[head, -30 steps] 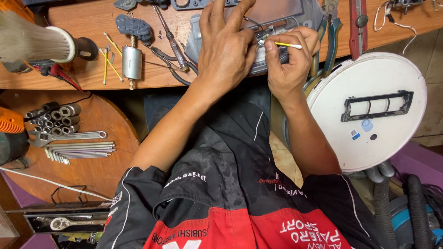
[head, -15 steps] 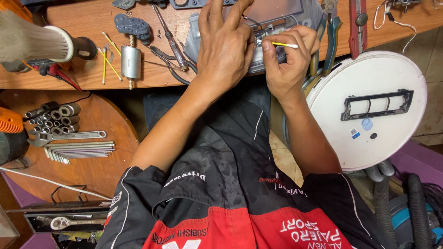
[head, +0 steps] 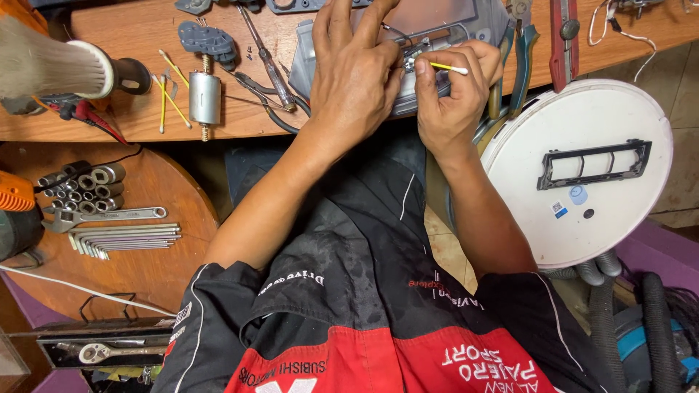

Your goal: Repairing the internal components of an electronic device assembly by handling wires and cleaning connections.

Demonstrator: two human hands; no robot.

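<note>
The grey plastic housing lies flat at the near edge of the wooden bench, and your work is at the small metal fitting near its middle, where thin wires cross the top. Your right hand has its fingers pinched together on a cotton swab, its tip pointing left into that fitting; your left hand lies spread over the housing, fingers apart and pressing it down. The likeliest trouble, as I judge it, is the swab tip snagging one of those thin wires and pulling it loose if you push too hard or drag sideways. Cotton fibres could also catch on the metal edges and stay behind. The housing sits close to the bench edge, so if your left hand lifts, a sideways push could slide it toward your lap. Just left of it, the screwdriver and the small cylindrical motor lie near your left forearm; a careless sweep could knock them off. The pliers stand just beside your right hand, and the white round robot vacuum leans beyond.
</note>
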